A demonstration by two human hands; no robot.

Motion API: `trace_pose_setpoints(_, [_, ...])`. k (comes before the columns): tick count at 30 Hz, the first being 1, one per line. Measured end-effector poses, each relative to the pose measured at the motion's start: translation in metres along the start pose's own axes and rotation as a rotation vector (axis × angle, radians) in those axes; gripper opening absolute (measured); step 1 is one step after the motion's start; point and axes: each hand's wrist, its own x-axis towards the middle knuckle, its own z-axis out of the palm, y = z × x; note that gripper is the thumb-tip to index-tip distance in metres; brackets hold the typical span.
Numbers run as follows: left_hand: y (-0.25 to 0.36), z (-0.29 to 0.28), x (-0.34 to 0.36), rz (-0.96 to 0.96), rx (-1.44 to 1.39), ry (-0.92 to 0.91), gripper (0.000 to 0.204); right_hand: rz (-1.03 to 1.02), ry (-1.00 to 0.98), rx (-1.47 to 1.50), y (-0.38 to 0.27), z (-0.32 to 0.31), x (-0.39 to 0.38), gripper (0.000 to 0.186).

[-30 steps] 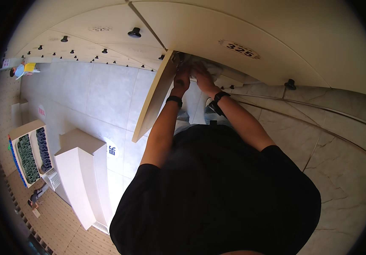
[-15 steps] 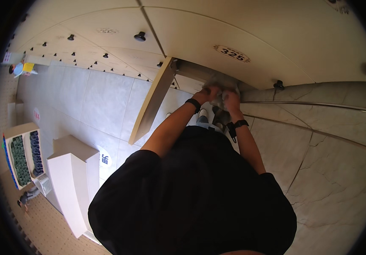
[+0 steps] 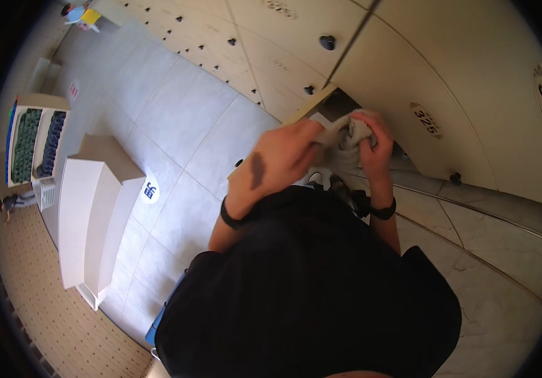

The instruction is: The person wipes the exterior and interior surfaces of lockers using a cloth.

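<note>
My left hand, fingers curled, grips the near end of a crumpled greyish-white cloth, which is partly twisted. My right hand is closed on the other side of the same cloth, with fingers over its top. Both hands are raised in front of an open locker compartment with a dark interior, mostly hidden behind the cloth and hands. A black band sits on each wrist. Beneath the hands my shoes show on the floor.
Cream lockers with black knobs line the wall. At left stand a pale bench and a rack of green and dark footwear. Two other people are far off. A blue object shows beside my left side.
Both hands have lifted the cloth out toward me, higher and nearer. The view has turned, bringing more lockers at right and a blue object at lower left into sight.
</note>
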Motion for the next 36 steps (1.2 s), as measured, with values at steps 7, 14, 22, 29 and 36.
trace_pose_setpoints(7, [-0.091,-0.04,-0.092,-0.446,0.254,0.171,0.026,-0.398,-0.296,-0.437,0.021,0.13,0.012,0.037])
trace_pose_setpoints(14, [-0.186,-0.005,-0.163,-0.837,-0.352,-0.155,0.039,-0.303,-0.279,-0.365,0.009,0.174,0.005,0.021])
trace_pose_setpoints(22, [-0.228,0.015,-0.146,-0.614,-0.71,-0.413,0.047,-0.257,-0.152,-0.374,0.011,0.182,-0.001,0.019])
trace_pose_setpoints(29, [-0.25,0.03,-0.122,-0.585,-0.679,-0.765,0.045,-0.167,0.003,-0.421,0.005,0.185,-0.012,0.02])
trace_pose_setpoints(36, [-0.254,0.062,-0.12,-0.366,-0.623,-1.095,0.038,-0.08,0.037,-0.412,-0.012,0.174,-0.05,0.016])
